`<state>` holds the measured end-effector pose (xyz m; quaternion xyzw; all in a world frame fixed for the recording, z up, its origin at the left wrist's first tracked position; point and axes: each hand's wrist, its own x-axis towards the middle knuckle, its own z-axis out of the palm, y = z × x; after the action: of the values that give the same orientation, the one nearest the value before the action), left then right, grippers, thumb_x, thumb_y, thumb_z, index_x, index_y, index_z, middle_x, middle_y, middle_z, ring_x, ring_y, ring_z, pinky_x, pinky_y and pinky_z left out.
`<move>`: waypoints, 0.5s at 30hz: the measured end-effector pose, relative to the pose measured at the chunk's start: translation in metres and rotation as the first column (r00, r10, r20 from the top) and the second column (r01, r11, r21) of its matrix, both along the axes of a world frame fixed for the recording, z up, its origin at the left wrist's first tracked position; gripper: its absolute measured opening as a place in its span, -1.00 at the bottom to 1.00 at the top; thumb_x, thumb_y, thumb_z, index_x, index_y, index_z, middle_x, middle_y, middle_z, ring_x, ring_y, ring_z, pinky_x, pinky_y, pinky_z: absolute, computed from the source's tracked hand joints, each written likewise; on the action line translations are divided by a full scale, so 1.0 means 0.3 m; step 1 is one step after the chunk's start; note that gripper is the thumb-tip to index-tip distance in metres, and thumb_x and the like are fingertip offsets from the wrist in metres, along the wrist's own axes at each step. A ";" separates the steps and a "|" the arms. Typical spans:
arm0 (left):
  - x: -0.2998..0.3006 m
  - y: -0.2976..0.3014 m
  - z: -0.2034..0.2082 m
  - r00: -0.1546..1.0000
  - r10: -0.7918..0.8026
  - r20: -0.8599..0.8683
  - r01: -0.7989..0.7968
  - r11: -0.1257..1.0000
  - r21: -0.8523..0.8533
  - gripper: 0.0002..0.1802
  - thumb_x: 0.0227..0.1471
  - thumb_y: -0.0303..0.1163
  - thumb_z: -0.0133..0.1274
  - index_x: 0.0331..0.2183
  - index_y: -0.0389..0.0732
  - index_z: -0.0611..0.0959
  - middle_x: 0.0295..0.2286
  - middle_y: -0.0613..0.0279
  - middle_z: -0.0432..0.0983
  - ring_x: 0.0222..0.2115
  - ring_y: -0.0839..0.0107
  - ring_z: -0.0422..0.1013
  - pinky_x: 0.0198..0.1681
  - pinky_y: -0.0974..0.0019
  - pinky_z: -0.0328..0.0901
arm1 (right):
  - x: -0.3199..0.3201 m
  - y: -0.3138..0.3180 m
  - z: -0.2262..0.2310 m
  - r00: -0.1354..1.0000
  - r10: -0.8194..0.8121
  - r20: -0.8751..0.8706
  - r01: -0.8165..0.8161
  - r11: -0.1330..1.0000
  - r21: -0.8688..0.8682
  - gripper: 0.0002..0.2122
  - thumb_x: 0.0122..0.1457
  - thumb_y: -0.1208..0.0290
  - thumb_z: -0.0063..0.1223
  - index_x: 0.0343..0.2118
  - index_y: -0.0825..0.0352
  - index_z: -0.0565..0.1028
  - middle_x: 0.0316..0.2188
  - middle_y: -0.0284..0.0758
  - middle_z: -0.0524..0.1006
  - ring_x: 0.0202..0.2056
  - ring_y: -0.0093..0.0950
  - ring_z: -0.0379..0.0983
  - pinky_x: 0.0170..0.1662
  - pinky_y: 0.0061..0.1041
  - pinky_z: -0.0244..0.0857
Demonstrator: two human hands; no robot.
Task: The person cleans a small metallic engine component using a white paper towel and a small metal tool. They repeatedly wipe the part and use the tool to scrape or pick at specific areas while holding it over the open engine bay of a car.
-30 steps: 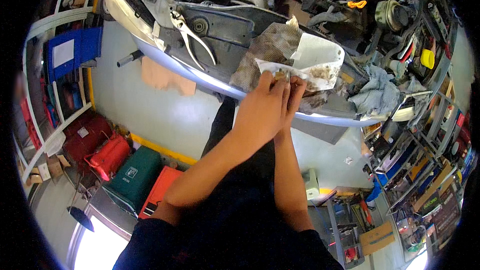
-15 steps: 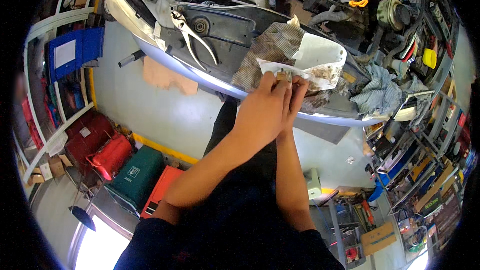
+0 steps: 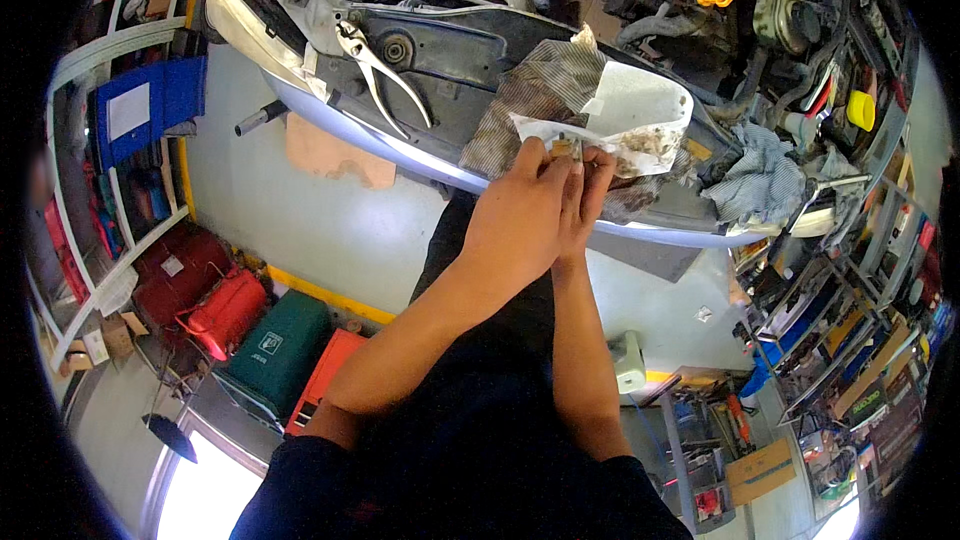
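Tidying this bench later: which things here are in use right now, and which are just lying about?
In use:
left hand
right hand
small part pinched in the fingers
white tray just behind the hands

Lying about:
pliers
dirty rag
grey cloth
red cases

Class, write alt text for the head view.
Two bare hands, left hand over right hand, pinch a small metal part above a stained white tray on a car's front edge; pliers lie nearby.
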<state>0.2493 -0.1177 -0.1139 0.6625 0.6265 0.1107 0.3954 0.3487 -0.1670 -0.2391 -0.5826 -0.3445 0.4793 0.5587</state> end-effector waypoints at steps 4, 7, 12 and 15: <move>0.001 0.010 0.003 1.000 -0.002 -0.013 0.002 1.000 0.027 -0.61 0.14 -0.48 0.09 0.02 -0.32 0.65 -0.18 -0.05 0.42 -0.28 -0.07 0.56 -0.22 -0.02 0.51 | 0.008 0.004 0.004 0.997 0.030 0.077 -0.030 1.000 0.004 -0.81 0.53 0.33 -0.19 -0.04 0.37 0.29 -0.14 -0.28 0.29 -0.09 -0.44 0.21 0.10 -0.43 0.15; 0.002 -0.030 0.031 1.000 0.003 0.020 -0.003 1.000 -0.001 -0.60 0.13 -0.48 0.09 0.02 -0.33 0.65 -0.18 -0.05 0.43 -0.29 -0.07 0.57 -0.23 -0.02 0.52 | 0.004 -0.007 0.004 0.999 0.009 -0.040 -0.009 1.000 0.009 -0.81 0.53 0.33 -0.18 -0.05 0.37 0.29 -0.15 -0.29 0.29 -0.10 -0.45 0.21 0.08 -0.45 0.15; 0.001 -0.023 0.013 1.000 -0.001 0.015 0.001 1.000 0.017 -0.58 0.09 -0.47 0.12 0.02 -0.31 0.66 -0.18 -0.03 0.44 -0.29 -0.04 0.57 -0.24 -0.02 0.52 | 0.000 -0.003 0.009 0.997 -0.012 -0.070 0.009 0.999 -0.051 -0.84 0.51 0.37 -0.19 -0.04 0.36 0.29 -0.16 -0.29 0.29 -0.12 -0.46 0.20 0.07 -0.46 0.17; -0.004 -0.014 0.008 1.000 -0.011 -0.009 0.011 1.000 0.025 -0.58 0.08 -0.47 0.12 0.01 -0.29 0.66 -0.17 -0.02 0.43 -0.30 -0.03 0.58 -0.25 -0.03 0.52 | -0.002 -0.004 -0.008 0.997 -0.006 -0.077 0.006 1.000 0.002 -0.85 0.51 0.39 -0.20 -0.04 0.36 0.28 -0.16 -0.30 0.29 -0.12 -0.47 0.20 0.07 -0.45 0.17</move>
<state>0.2481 -0.1218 -0.1113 0.6713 0.6230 0.1134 0.3852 0.3480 -0.1683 -0.2415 -0.5639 -0.3216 0.4995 0.5737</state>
